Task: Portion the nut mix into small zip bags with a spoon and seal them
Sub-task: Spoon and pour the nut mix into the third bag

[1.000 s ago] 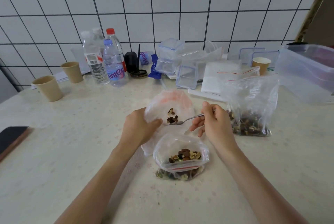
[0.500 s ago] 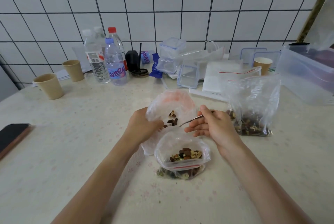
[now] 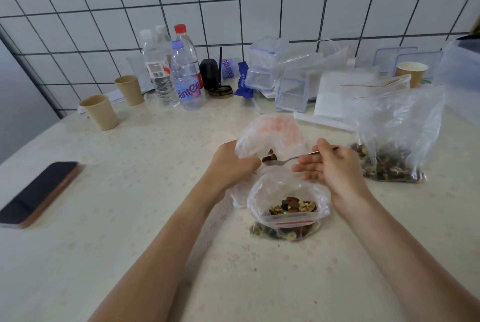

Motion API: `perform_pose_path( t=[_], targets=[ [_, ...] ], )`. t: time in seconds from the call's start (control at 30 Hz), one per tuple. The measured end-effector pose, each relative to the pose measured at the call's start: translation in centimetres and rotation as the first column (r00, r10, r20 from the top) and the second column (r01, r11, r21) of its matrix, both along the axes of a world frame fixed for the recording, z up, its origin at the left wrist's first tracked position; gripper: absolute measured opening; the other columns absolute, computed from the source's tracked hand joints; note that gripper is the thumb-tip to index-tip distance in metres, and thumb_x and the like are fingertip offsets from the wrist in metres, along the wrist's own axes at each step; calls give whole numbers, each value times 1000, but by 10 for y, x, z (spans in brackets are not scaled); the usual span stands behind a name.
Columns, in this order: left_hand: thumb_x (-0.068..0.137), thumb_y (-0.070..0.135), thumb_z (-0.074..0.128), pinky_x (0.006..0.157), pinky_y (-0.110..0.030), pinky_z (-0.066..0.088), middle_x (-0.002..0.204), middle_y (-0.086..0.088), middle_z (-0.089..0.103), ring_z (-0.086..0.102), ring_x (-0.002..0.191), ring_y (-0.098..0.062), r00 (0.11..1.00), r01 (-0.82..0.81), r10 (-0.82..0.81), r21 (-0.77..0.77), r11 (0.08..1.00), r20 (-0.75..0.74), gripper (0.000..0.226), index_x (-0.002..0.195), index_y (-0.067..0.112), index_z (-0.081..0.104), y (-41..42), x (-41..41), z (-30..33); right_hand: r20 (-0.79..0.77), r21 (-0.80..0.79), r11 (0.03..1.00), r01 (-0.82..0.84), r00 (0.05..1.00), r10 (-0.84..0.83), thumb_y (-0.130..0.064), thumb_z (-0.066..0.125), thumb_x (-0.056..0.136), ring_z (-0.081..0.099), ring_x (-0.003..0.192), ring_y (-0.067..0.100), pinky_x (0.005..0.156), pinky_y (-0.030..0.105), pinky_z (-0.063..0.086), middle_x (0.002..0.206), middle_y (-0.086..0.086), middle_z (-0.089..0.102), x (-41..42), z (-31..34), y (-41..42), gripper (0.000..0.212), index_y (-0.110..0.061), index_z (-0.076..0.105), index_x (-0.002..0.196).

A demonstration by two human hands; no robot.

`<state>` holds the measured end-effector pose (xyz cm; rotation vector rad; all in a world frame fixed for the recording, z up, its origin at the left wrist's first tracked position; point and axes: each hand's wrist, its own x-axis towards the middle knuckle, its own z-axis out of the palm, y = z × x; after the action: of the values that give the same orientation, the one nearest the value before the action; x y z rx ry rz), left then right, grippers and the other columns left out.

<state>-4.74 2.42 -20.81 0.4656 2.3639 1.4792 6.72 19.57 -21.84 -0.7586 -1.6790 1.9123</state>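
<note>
While my left hand [image 3: 231, 163] grips the rim of the small zip bag [image 3: 270, 134] and holds its mouth open toward my right, my right hand [image 3: 335, 166] pinches the spoon [image 3: 283, 161] handle, its other fingers loosely extended beneath. Its long axis runs roughly level from right to left, the loaded bowl just at the bag's mouth, beside my left fingers. An open, filled bag [image 3: 288, 205] sits directly below; the big nut mix bag [image 3: 389, 145] stands to my right. I judge the tip-in comes next.
</note>
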Motion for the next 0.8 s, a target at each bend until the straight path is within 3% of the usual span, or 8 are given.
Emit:
perform_pose_path(
  t=[0.2, 0.4, 0.63, 0.8],
  targets=[
    [73, 16, 71, 53, -18, 54, 88, 2, 74, 73, 78, -14, 998, 28, -30, 46, 999, 49, 23, 93, 27, 69, -4, 3, 4, -5, 92, 996, 12, 1000, -12, -31, 46, 109, 77, 69, 34, 54, 37, 53, 72, 13, 76, -3, -2, -3, 36, -4, 62, 92],
    [69, 17, 72, 55, -22, 57, 85, 5, 76, 74, 79, -15, 996, 23, -30, 76, 997, 88, 29, 93, 32, 69, -4, 2, 4, -54, 201, 979, -35, 997, 47, -29, 46, 109, 77, 68, 31, 46, 30, 55, 75, 13, 76, -4, 1, -8, 33, -2, 60, 96],
    [73, 14, 71, 67, -29, 62, 95, -2, 78, 76, 88, -21, 987, 58, -74, 115, 992, 140, 29, 99, 26, 71, -5, 2, 5, -57, 120, 992, -42, 997, 49, -32, 45, 110, 78, 71, 28, 44, 26, 55, 77, 11, 78, -9, -4, -8, 34, -2, 57, 99],
    [67, 13, 66, 66, -33, 60, 82, -4, 75, 73, 77, -24, 974, 55, -104, 237, 970, 199, 27, 92, 21, 73, -6, 2, 5, -65, 9, 998, 56, 996, -55, -33, 42, 110, 78, 70, 33, 50, 38, 62, 82, 16, 76, -10, -8, -5, 35, 0, 55, 106]
  ],
)
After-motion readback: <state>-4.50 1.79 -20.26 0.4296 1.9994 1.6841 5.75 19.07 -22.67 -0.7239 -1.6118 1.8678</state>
